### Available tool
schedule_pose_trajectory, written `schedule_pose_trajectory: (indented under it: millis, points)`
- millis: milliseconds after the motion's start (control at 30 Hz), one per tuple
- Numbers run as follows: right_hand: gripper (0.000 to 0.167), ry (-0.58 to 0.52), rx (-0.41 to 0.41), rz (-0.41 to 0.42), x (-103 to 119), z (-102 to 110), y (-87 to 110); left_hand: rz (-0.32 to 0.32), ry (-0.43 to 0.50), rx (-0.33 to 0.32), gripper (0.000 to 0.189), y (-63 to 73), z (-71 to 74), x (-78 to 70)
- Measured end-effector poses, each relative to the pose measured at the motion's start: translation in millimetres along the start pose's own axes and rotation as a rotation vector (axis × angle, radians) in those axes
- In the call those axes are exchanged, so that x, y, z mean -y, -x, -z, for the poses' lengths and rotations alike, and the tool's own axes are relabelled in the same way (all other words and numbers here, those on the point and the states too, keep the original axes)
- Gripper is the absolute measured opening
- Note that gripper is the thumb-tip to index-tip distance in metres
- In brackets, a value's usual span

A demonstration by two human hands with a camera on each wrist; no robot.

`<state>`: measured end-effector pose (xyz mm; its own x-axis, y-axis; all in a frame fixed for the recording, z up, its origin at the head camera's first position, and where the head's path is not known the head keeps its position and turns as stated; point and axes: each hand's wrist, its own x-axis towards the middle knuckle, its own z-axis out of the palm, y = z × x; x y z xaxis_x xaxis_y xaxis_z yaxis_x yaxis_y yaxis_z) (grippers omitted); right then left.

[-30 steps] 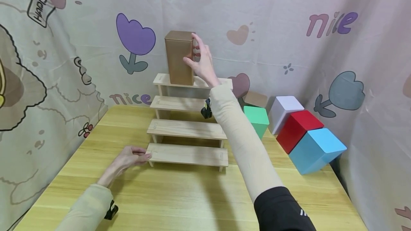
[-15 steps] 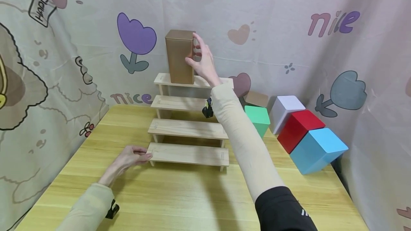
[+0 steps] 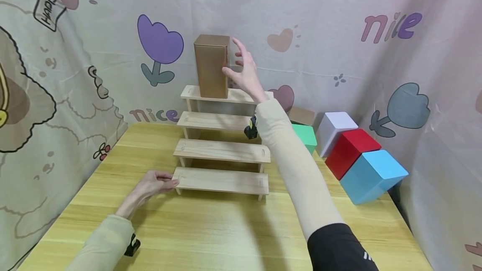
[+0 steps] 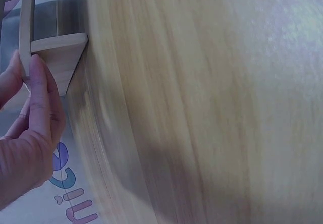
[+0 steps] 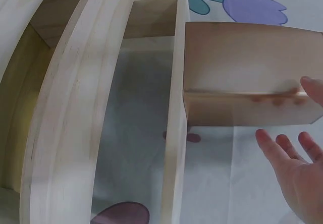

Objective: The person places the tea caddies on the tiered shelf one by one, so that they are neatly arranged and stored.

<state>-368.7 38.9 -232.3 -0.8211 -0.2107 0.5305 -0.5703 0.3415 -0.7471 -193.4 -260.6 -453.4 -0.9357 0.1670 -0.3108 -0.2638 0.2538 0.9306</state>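
A tall brown box stands upright on the top tier of a wooden stepped display rack. Just to the box's right is my right hand, its fingers spread and holding nothing. In the right wrist view, the fingertips of the right hand sit apart from the box, while the thumb overlaps its edge; whether it touches I cannot tell. My left hand pinches the left end of the lowest shelf board; the left wrist view has thumb and fingers on either side of it.
To the rack's right, a green box, a white box, a red box and a blue box stand on the wooden table. Another brown box is partly hidden behind the green one. A printed curtain hangs behind.
My right hand has let go of the brown box and shifted slightly right, opening a gap. The box stays on the top tier. My left hand keeps its place on the lowest board.
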Motion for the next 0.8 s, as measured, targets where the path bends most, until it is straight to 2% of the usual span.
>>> schedule_pose_trajectory:
  millis: [200,367,567,800]
  points:
    - [0.080,-0.020,0.033,-0.003,3,18,16.1,0.002,-0.002,0.006,0.051,0.4,-0.9,-0.2]
    - [0.077,-0.092,0.061,-0.002,4,30,37.0,0.004,-0.001,-0.001,0.049,0.1,-0.9,0.4]
    - [0.073,-0.101,0.074,-0.010,-5,47,69.1,0.004,0.000,-0.002,0.048,-0.5,-0.6,2.8]
    - [0.068,-0.132,0.048,0.014,-26,69,109.0,0.005,-0.012,-0.004,0.053,-0.7,0.4,2.2]
